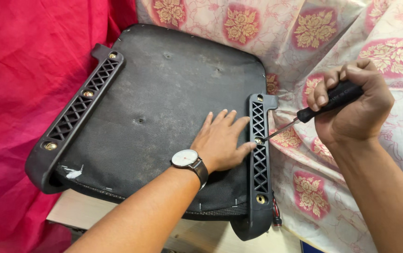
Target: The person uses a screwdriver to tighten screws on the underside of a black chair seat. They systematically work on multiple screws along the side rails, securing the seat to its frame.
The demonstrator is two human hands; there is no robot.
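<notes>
The right hand [353, 105], at the right of the frame, wraps its fingers tightly around the black handle of a slim metal-shafted screwdriver [316, 110]. The tip meets a brass-coloured screw [258, 140] midway along the right-hand black plastic lattice rail [259, 154]. The left hand [222, 140] lies flat at centre, fingers spread and gripping nothing, palm pressing the dusty black fabric underside of an upturned seat pad [164, 107], fingertips touching the rail beside the screw. A round white-faced wristwatch [186, 158] sits on that wrist. A matching rail [82, 105] runs along the pad's left edge. The pad rests on a pale wooden surface [77, 211] (visible only at the lower edge). Crimson cloth [18, 93] fills the left; cream cloth printed with red and gold flowers [332, 28] drapes the top and right.
</notes>
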